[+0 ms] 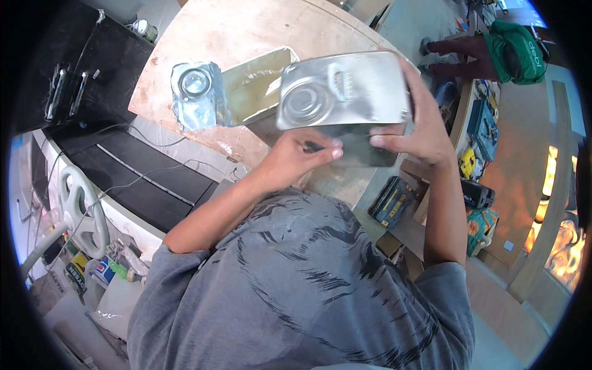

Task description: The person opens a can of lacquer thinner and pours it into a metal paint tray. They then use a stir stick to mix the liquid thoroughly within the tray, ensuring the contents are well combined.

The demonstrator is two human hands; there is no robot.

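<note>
A shiny rectangular metal can (364, 92) is tilted in front of me, its top with a round ringed opening and a small handle facing up. My right hand (425, 132) grips the can's right end, thumb on the near side and fingers behind it. Against the can's near side rests my left hand (302, 157), thumb and forefinger pinched together; a small dark thing shows between them, too little to name. Left of the can lies a cut-open metal can (253, 83) on the wooden table (222, 31). Its top panel (196, 92) is folded outward.
A black tool case (393, 200) lies below my right forearm. Tools and a yellow item (470, 161) fill a shelf at right. A person in a green top (517, 52) stands at the far right. Cables (139, 176) and a grey handwheel (83, 209) are at left.
</note>
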